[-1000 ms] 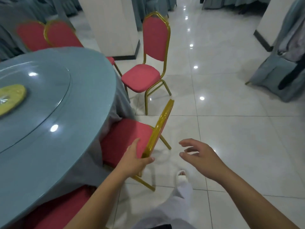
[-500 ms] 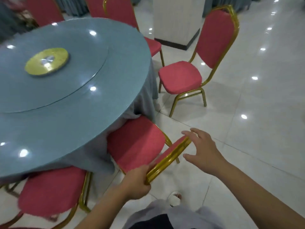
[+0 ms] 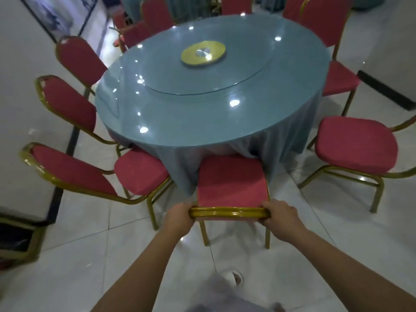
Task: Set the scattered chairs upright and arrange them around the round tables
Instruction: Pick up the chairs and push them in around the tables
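A red chair with a gold frame [image 3: 229, 188] stands upright in front of me, its seat partly under the blue cloth of the round table [image 3: 202, 122]. My left hand [image 3: 179, 216] grips the left end of the chair's gold top rail. My right hand [image 3: 281, 213] grips the right end of the same rail. More red chairs stand upright around the table: one at the left [image 3: 139, 172], one at the right [image 3: 353, 147], and several further round.
A glass turntable with a yellow disc [image 3: 202, 52] sits on the table. A white wall with a dark skirting [image 3: 60, 176] runs close along the left. A pillar base [image 3: 387, 88] stands at the right. White tiled floor [image 3: 326, 233] lies around me.
My right hand has closed on the chair's top rail beside the left. The view has swung round so I now face the table squarely behind the chair.
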`<state>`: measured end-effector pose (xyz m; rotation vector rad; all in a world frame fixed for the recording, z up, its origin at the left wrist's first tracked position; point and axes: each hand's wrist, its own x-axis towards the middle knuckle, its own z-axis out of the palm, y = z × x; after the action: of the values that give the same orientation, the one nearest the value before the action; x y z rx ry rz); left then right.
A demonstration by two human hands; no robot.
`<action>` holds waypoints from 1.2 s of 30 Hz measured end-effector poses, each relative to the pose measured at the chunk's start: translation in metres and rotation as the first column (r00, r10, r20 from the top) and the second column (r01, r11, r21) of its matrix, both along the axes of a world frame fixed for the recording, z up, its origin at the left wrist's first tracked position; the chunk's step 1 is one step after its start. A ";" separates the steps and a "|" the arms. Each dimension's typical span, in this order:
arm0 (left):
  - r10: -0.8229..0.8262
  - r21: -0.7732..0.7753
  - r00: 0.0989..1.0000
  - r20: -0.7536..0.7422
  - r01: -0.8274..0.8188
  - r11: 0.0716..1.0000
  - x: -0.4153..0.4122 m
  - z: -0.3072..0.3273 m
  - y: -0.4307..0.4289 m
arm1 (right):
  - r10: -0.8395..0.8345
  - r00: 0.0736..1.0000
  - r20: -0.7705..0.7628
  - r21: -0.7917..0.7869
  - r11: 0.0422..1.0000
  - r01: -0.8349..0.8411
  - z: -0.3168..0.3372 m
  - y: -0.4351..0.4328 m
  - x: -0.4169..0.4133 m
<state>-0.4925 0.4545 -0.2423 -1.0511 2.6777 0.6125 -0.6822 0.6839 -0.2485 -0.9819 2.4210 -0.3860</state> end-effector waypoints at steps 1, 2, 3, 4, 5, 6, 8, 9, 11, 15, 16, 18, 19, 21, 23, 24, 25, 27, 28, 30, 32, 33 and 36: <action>0.013 -0.009 1.000 0.022 -0.013 1.000 -0.002 0.001 0.001 | 0.021 1.000 0.017 -0.010 1.000 -0.021 -0.003 -0.001 -0.003; 0.025 -0.013 0.999 0.031 -0.025 1.000 -0.003 0.001 0.002 | 0.046 0.999 0.012 -0.011 0.999 -0.046 -0.005 -0.002 -0.007; 0.036 -0.022 0.999 0.039 -0.035 0.999 -0.006 0.001 0.004 | 0.070 0.998 -0.004 -0.004 0.998 -0.070 -0.008 -0.002 -0.012; 0.040 -0.038 0.998 0.049 -0.038 0.999 -0.010 0.001 0.007 | 0.081 0.997 -0.015 0.006 0.997 -0.081 -0.011 -0.002 -0.019; 0.038 -0.059 0.997 0.061 -0.035 0.998 -0.015 0.001 0.010 | 0.078 0.997 -0.016 0.015 0.997 -0.077 -0.011 -0.001 -0.026; 0.038 -0.076 0.997 0.070 -0.032 0.997 -0.021 0.000 0.013 | 0.064 0.998 -0.019 0.022 0.998 -0.064 -0.011 -0.001 -0.035; 0.049 -0.078 0.996 0.068 -0.044 0.996 -0.037 -0.002 0.020 | 0.035 0.999 -0.037 0.033 0.999 -0.034 -0.010 0.000 -0.055; 0.053 -0.075 0.997 0.060 -0.048 0.996 -0.045 -0.003 0.022 | 0.023 0.999 -0.044 0.038 0.999 -0.021 -0.010 0.000 -0.065; 0.058 -0.086 0.997 0.046 -0.054 0.995 -0.058 -0.003 0.024 | 0.012 0.999 -0.040 0.058 0.998 -0.010 -0.007 -0.004 -0.081; 0.062 -0.089 0.997 0.041 -0.059 0.994 -0.068 -0.002 0.024 | 0.032 0.999 0.030 0.076 0.997 -0.034 -0.002 -0.011 -0.098; 0.043 -0.072 0.998 0.048 -0.040 0.997 -0.068 -0.003 0.020 | 0.022 0.999 0.035 0.069 0.997 -0.024 -0.002 -0.012 -0.098; -0.017 0.047 0.999 0.048 0.015 0.999 -0.065 -0.005 0.010 | -0.013 1.000 0.000 0.060 0.998 0.012 -0.002 -0.010 -0.094; -0.043 0.148 0.999 0.023 0.039 0.988 -0.062 -0.005 0.005 | -0.029 0.999 -0.022 0.055 0.998 0.030 -0.001 -0.008 -0.090; -0.049 0.341 0.997 -0.060 0.066 0.938 -0.056 -0.001 -0.002 | -0.054 0.999 0.002 0.041 0.998 0.054 0.009 -0.004 -0.082; 0.003 0.409 0.983 -0.183 0.073 0.910 -0.056 0.006 -0.004 | -0.120 0.986 0.112 -0.077 0.989 0.129 0.023 0.006 -0.071; 0.030 0.412 0.967 -0.253 0.080 0.908 -0.061 0.011 -0.005 | -0.169 0.970 0.176 -0.170 0.965 0.199 0.031 0.013 -0.063; 0.038 0.411 0.948 -0.315 0.100 0.906 -0.070 0.017 -0.003 | -0.230 0.945 0.233 -0.254 0.924 0.287 0.039 0.020 -0.056; 0.005 0.415 0.924 -0.384 0.168 0.894 -0.099 0.031 0.005 | -0.382 0.861 0.336 -0.350 0.798 0.491 0.051 0.034 -0.043; -0.029 0.423 0.917 -0.397 0.211 0.881 -0.116 0.038 0.012 | -0.459 0.805 0.377 -0.363 0.726 0.584 0.056 0.040 -0.039; -0.080 0.482 0.906 -0.416 0.294 0.826 -0.149 0.051 0.033 | -0.583 0.678 0.448 -0.371 0.568 0.735 0.066 0.057 -0.035; -0.111 0.552 0.890 -0.442 0.367 0.748 -0.181 0.062 0.061 | -0.640 0.589 0.493 -0.387 0.444 0.808 0.075 0.079 -0.038; -0.126 0.582 0.882 -0.453 0.400 0.708 -0.195 0.066 0.077 | -0.654 0.563 0.505 -0.395 0.406 0.824 0.078 0.092 -0.043; -0.183 0.625 0.873 -0.453 0.457 0.633 -0.232 0.067 0.125 | -0.689 0.484 0.540 -0.420 0.277 0.864 0.081 0.131 -0.067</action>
<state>-0.7246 0.5799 -0.1754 -0.2250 2.3715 1.7100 -0.7495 0.8153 -0.1674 0.2498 2.3390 -1.7186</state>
